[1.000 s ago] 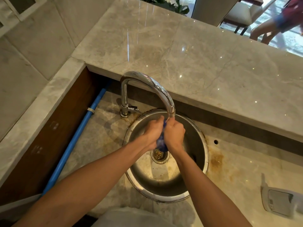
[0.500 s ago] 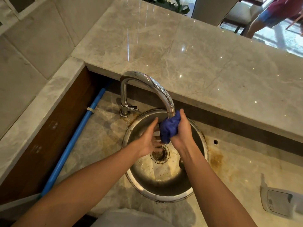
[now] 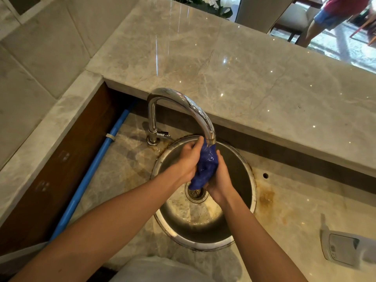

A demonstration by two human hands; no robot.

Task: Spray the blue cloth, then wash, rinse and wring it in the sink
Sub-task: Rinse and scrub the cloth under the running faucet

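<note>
Both hands, left hand (image 3: 188, 159) and right hand (image 3: 220, 180), are grasping the blue cloth (image 3: 205, 168) under the faucet (image 3: 203, 117) above the sink (image 3: 251, 180), likely washing or rinsing; wringing seems left.

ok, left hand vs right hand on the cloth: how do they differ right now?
The left hand sits higher, its fingertips up by the tap; the right hand sits lower, near the drain. The left hand wraps the upper part of the blue cloth from the left; the right hand presses the lower part from the right. Both hold their grip on the cloth over the round sink.
</note>
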